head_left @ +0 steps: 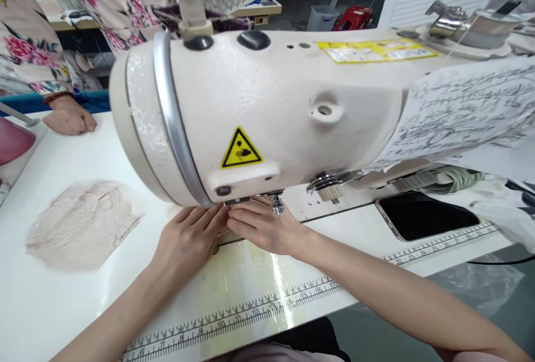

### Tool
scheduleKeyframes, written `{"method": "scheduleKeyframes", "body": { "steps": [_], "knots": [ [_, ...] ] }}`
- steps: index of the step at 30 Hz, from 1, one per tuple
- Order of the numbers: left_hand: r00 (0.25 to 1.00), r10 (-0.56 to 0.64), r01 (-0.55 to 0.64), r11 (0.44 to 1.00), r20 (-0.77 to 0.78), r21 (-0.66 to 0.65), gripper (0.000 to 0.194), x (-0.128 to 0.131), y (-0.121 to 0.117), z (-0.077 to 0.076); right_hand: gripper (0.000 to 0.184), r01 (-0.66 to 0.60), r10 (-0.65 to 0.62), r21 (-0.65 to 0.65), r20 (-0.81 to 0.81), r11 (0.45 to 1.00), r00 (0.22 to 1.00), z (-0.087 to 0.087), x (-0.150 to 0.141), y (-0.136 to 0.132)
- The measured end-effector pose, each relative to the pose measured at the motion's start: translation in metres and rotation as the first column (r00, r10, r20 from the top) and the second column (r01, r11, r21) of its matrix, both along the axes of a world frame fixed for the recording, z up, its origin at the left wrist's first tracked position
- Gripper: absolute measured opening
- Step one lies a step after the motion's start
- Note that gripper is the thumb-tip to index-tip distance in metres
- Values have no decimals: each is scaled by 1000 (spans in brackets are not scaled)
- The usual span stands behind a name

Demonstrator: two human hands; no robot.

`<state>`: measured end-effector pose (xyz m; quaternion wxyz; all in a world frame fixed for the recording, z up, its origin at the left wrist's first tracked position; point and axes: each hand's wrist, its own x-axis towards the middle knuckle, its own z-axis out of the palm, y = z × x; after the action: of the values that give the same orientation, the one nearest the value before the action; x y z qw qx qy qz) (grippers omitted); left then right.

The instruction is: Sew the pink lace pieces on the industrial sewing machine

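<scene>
My left hand (188, 235) and my right hand (264, 225) meet under the head of a white sewing machine (267, 89), close to its needle area. A bit of pale pink fabric (224, 229) shows between them. The fingers of both hands are pressed together on it, and some fingertips are hidden by the machine head. Most of that fabric is out of sight under the hands. To the left, a sheer pale pink fabric piece (83, 225) lies crumpled on the white table (137, 295), apart from my left hand.
A printed ruler strip (234, 317) runs along the table's front edge. Right of the machine lie a black phone (426, 215) and a coiled cable (451, 178). Handwritten paper (472, 111) hangs on the machine. A person's hand (69, 115) rests on the table's far left.
</scene>
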<state>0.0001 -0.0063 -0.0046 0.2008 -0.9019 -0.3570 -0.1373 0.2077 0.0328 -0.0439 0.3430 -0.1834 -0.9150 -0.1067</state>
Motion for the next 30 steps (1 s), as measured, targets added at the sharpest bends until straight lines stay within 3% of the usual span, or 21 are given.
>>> {"method": "scheduleKeyframes", "body": {
  "steps": [8,17,25,30],
  "knots": [
    [997,55,-53,998,45,-39,33,8,-3,2,16,74,-72,80,-29,994,997,5,-1,-2],
    [996,64,-60,997,68,-58,36,9,-5,2,23,82,-82,17,-24,996,996,9,5,-1],
    [996,76,-75,997,38,-22,37,13,-5,0,23,264,-264,29,5,964,964,11,8,-7],
    [997,73,-72,997,39,-27,38,15,-6,1,23,166,-166,-4,-4,986,986,9,12,1]
  ]
}}
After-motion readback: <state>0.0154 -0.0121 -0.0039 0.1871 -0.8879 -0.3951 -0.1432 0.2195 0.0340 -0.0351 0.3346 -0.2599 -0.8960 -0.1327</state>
